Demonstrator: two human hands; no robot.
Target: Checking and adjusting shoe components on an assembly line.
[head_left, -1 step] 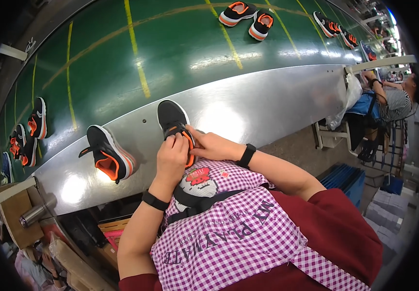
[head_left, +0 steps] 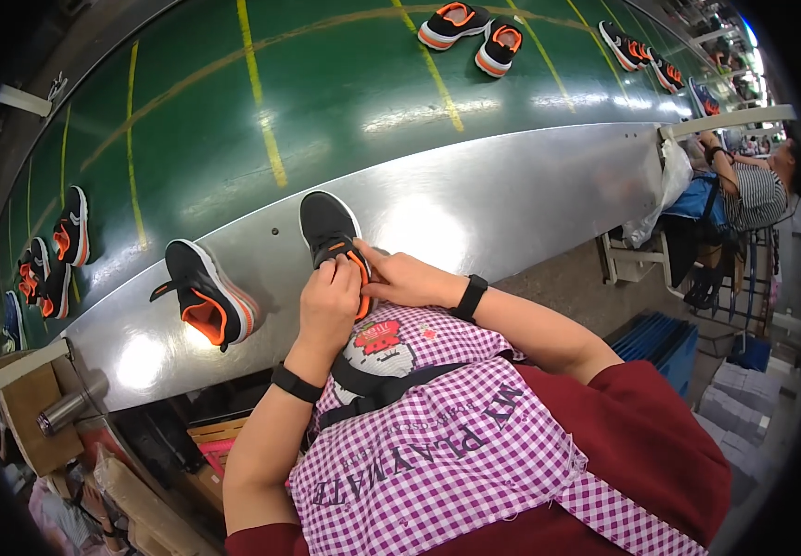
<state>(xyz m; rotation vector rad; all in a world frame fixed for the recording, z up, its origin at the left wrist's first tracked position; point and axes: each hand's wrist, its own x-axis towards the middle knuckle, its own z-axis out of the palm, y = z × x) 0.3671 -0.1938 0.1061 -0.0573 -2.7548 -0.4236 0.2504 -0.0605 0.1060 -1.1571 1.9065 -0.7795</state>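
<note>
Both hands (head_left: 354, 287) unmoved on black shoe (head_left: 328, 225)

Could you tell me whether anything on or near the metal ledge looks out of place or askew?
One thing stands out: the black and orange shoe left of the hands lies tipped on its side on the metal ledge, its strap loose. The shoe under the left hand and right hand sits flat.

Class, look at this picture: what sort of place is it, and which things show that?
Probably a shoe factory line: a long green conveyor belt carrying black-and-orange shoes, both hands working one shoe, another worker seated alongside.
</note>
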